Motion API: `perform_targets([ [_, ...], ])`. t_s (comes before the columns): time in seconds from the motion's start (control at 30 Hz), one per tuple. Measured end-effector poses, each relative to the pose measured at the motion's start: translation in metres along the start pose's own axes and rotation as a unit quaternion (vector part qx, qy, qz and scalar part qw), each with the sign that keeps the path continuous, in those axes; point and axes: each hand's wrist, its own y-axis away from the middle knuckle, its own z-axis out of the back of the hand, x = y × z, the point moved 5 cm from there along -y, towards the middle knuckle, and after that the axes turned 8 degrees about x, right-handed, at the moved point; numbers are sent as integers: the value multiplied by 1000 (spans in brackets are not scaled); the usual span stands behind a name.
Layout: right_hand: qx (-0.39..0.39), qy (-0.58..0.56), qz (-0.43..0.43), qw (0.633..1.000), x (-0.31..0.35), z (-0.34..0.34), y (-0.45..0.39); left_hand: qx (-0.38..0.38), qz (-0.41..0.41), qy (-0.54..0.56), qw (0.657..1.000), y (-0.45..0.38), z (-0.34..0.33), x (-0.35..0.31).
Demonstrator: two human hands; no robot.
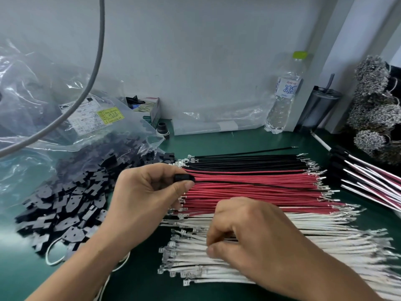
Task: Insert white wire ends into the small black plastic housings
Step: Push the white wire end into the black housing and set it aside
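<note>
Presently the left hand (143, 198) holds one small black housing (184, 178) pinched between thumb and forefinger, the remaining fingers curled beneath; a thin black wire (260, 184) already trails from it, lying across the red wires (249, 192). The right hand (256, 237) rests over the white wires (217, 253), fingers bent down with thumb and fingertips closing on the bundle. Whether a single wire is yet secured cannot be told, since the hand hides the contact.

Judgement: the step in hand is selecting one white wire. Recommended practice is to isolate a single strand near its metal terminal (169, 250), just ahead of the right fingertips, so the neighbouring terminals do not drag along. The housing should be kept with its open cavity toward the right hand. The loose housings (65, 205) lie left of the left wrist, the finished leads (368, 179) well beyond the right knuckles.
</note>
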Motion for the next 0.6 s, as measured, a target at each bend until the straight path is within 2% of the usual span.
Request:
perform_targets([
  [0.23,-21,-5,-21,1000,-4,5,3,-1,13,13,1000,-1,3,2],
  [0.33,-52,-131,-30,990,-12,12,2,10,20,37,999,-1,4,3],
  [0.4,-107,-207,-29,972,-19,19,3,18,28,65,997,-1,3,3],
  [0.5,-198,-133,-12,971,-25,26,7,27,40,109,993,-1,2,2],
  [0.6,-236,-61,-14,970,-24,25,7,34,52,115,991,-1,1,2],
])
